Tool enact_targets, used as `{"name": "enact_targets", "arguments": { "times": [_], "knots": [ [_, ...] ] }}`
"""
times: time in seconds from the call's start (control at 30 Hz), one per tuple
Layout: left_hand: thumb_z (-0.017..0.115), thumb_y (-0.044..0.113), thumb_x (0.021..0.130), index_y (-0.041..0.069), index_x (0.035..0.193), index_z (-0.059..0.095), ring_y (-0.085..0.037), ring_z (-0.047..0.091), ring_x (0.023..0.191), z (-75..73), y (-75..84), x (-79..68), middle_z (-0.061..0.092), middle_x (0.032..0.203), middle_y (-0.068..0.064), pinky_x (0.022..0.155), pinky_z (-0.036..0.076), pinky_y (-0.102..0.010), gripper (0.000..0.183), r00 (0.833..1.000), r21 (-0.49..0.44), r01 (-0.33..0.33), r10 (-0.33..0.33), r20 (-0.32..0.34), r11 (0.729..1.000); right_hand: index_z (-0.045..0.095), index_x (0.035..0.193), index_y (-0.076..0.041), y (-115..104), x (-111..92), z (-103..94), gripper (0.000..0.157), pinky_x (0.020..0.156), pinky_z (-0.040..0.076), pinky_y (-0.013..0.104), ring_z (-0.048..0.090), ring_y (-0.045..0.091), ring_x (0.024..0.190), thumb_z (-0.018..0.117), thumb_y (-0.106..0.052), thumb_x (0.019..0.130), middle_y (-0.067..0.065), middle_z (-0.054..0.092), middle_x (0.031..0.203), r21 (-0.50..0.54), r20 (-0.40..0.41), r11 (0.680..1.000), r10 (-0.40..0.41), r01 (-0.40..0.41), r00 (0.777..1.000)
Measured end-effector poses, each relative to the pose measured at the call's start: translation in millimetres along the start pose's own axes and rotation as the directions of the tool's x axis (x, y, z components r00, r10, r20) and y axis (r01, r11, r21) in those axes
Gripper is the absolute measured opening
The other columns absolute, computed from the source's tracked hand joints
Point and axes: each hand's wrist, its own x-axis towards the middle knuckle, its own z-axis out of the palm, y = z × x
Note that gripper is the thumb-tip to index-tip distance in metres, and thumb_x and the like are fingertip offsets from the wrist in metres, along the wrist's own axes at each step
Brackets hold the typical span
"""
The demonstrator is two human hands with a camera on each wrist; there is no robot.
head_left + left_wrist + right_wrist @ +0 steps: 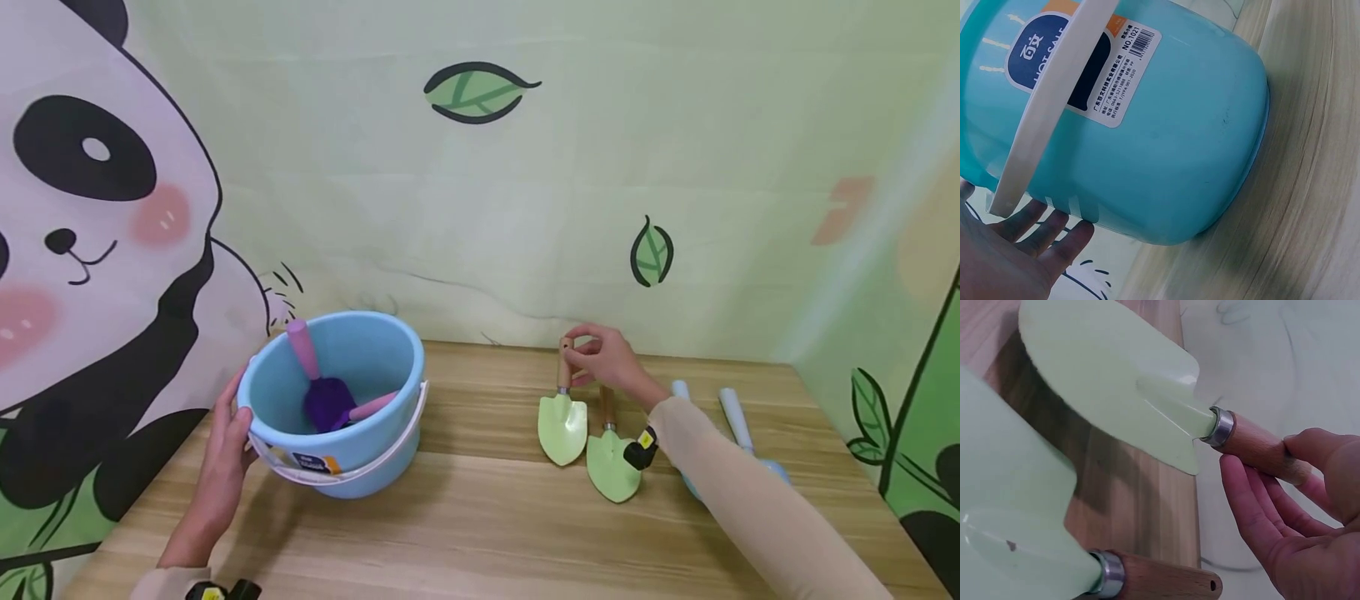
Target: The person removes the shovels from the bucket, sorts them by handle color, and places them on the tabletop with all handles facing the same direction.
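Note:
My right hand [603, 358] pinches the wooden handle [1260, 447] of a pale green garden trowel [562, 429], its blade pointing toward me and casting a shadow on the table. A second green trowel [613, 468] lies just right of it, handle partly behind my wrist. At the left, my left hand [225, 442] rests with extended fingers against the side of a light blue bucket [352, 462]. The bucket's white handle [390, 450] hangs down in front. Inside are a purple shovel [330, 404] with a pink handle and another pink handle [373, 406].
Blue toy tools [737, 421] lie at the right, partly behind my right sleeve. The wood-grain table [480, 517] meets a panda-printed backdrop [375, 208] at its back edge. A label [1110, 69] is stuck on the bucket.

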Motion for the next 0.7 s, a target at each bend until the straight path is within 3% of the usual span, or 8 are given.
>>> {"name": "enact_targets", "arguments": {
  "times": [0.13, 0.4, 0.57, 0.7],
  "knots": [
    [0.031, 0.042, 0.108, 0.038, 0.164, 0.015, -0.022, 0.034, 0.138, -0.5, 0.4, 0.6, 0.02, 0.165, -0.001, 0.095, 0.044, -0.022, 0.058, 1.0, 0.001, 0.0, 0.0, -0.001, 1.0, 0.059, 0.132, -0.004, 4, 1, 3.5, 0.036, 0.077, 0.06, 0.053, 0.074, 0.029, 0.084, 0.07, -0.012, 0.099, 0.026, 0.07, 0.112, -0.011, 0.017, 0.999, 0.034, -0.033, 0.999],
    [0.03, 0.042, 0.109, 0.041, 0.163, 0.015, -0.022, 0.033, 0.139, -0.7, 0.5, 1.6, 0.02, 0.166, 0.0, 0.102, 0.042, -0.033, 0.056, 1.0, 0.022, -0.002, 0.002, 0.007, 1.0, 0.058, 0.135, -0.002, 12, 0, 8.1, 0.039, 0.072, 0.062, 0.046, 0.075, 0.032, 0.076, 0.069, -0.012, 0.099, 0.024, 0.072, 0.108, -0.036, 0.032, 0.996, 0.089, -0.088, 0.996],
    [0.03, 0.041, 0.109, 0.041, 0.163, 0.016, -0.022, 0.033, 0.139, -0.2, 0.2, 1.7, 0.02, 0.166, 0.0, 0.102, 0.042, -0.034, 0.056, 1.0, 0.018, -0.001, 0.001, 0.009, 1.0, 0.058, 0.135, -0.002, 15, -3, 9.3, 0.038, 0.068, 0.062, 0.041, 0.075, 0.032, 0.071, 0.067, -0.01, 0.099, 0.022, 0.073, 0.104, -0.084, 0.05, 0.989, 0.124, -0.12, 0.991],
    [0.03, 0.042, 0.109, 0.043, 0.163, 0.015, -0.022, 0.033, 0.139, 0.6, -0.1, 1.1, 0.019, 0.166, 0.0, 0.111, 0.036, -0.048, 0.056, 1.0, 0.012, 0.006, -0.006, 0.007, 1.0, 0.056, 0.137, -0.001, 18, -5, 11.8, 0.041, 0.068, 0.062, 0.041, 0.074, 0.03, 0.071, 0.067, -0.009, 0.099, 0.022, 0.07, 0.102, -0.092, 0.078, 0.986, 0.146, -0.139, 0.986]
  ]
}}
